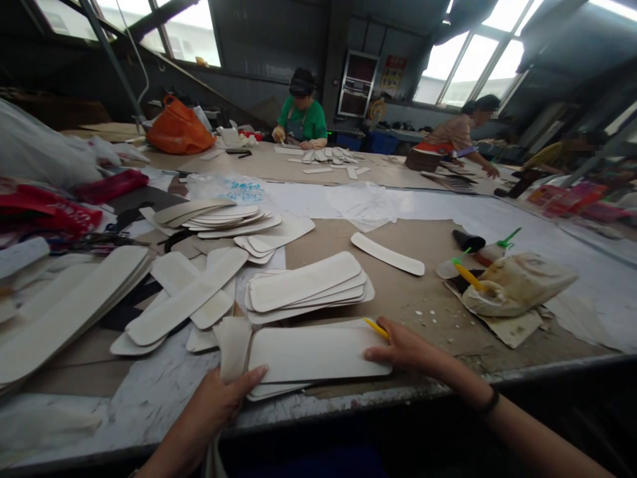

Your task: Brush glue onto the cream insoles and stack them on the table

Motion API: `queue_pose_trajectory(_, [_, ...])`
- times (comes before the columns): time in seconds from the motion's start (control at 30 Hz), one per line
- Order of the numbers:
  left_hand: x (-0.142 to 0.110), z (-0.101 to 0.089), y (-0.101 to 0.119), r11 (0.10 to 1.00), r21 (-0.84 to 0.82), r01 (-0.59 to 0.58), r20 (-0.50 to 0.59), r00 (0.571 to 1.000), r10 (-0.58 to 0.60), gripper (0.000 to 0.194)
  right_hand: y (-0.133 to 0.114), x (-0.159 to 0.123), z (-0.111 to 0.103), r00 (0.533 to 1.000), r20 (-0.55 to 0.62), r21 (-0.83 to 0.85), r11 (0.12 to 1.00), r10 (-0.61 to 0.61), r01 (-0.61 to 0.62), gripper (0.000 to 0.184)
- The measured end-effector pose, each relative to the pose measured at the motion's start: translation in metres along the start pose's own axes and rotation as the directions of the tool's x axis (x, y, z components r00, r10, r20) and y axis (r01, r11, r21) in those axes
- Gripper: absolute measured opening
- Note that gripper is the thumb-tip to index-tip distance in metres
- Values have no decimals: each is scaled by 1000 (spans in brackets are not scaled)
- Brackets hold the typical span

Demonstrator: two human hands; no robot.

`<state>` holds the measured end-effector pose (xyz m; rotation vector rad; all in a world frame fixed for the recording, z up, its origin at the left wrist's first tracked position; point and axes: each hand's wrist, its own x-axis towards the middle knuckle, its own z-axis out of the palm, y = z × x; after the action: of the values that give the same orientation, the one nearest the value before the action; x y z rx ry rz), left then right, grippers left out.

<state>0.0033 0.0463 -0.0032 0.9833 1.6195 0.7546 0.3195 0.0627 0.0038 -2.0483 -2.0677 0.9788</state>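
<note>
In front of me a white panel with rounded corners [313, 353] lies on a few similar ones near the table's front edge. My left hand [226, 395] is closed round a pale fabric strip [235, 342], its thumb resting on the panel's left end. The strip's lower part hangs below the table edge. At the panel's right end is my right hand [398, 345], its fingers closed on a slim yellow tool [375, 328] while the thumb touches the panel. The tool's working end is not clear. Just behind lies a stack of white panels [306, 282].
Loose white panels [189, 299] crowd the left. A curved white piece [388, 253] lies ahead, with a stained container holding a yellow handle [517, 285] at right. An orange bag [180, 126], a person in green [303, 119] and another bending person [452, 129] are farther back.
</note>
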Motion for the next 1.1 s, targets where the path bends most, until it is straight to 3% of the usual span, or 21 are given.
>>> queue_pose_trajectory(0.13, [-3, -3, 1, 997, -73, 19, 131, 991, -9, 42, 2, 1, 2, 1000, -13, 116, 993, -22, 23, 57])
queue_pose_trajectory(0.23, [-7, -6, -12, 996, -85, -24, 87, 996, 32, 39, -3, -9, 0, 995, -90, 98, 994, -45, 54, 43])
queue_pose_trajectory(0.3, [-9, -9, -23, 999, -24, -31, 11, 999, 32, 39, -6, -20, 0, 969, -229, 18, 995, -94, 101, 35])
queue_pose_trajectory(0.37, [-9, -11, -33, 995, 56, -86, -21, 996, 87, 40, -4, -30, 1, 912, -357, -115, 978, -203, 173, 33])
queue_pose_trajectory(0.43, [-8, -14, -37, 970, 173, -169, 18, 986, 169, 38, 1, -37, 6, 867, -377, -253, 936, -327, 243, 32])
queue_pose_trajectory(0.5, [-7, -16, -36, 933, 288, -215, 72, 977, 203, 34, 8, -39, 12, 865, -323, -327, 903, -384, 279, 30])
queue_pose_trajectory(0.63, [-6, -16, -26, 909, 343, -237, 87, 972, 220, 35, 14, -37, 17, 903, -282, -296, 925, -324, 239, 27])
queue_pose_trajectory(0.77, [-7, -11, -18, 912, 313, -264, 77, 964, 253, 37, 9, -30, 7, 948, -217, -139, 968, -234, 207, 17])
queue_pose_trajectory(0.87, [-8, -5, -16, 955, 242, -169, 14, 985, 171, 33, 6, -26, -4, 971, -208, 33, 992, -116, 125, 19])
queue_pose_trajectory(0.93, [-6, 2, -16, 994, 88, -71, 15, 997, 70, 31, 7, -24, -9, 988, -155, 175, 984, -6, 33, 26])
queue_pose_trajectory(1.0, [-4, 9, -19, 994, -102, 40, 81, 996, -32, 31, 9, -21, -12, 993, -83, 254, 966, 80, -57, 31])
queue_pose_trajectory(1.1, [0, 19, -23, 948, -269, 170, 198, 973, -118, 34, 14, -15, -11, 991, -81, 163, 982, 107, -93, 33])
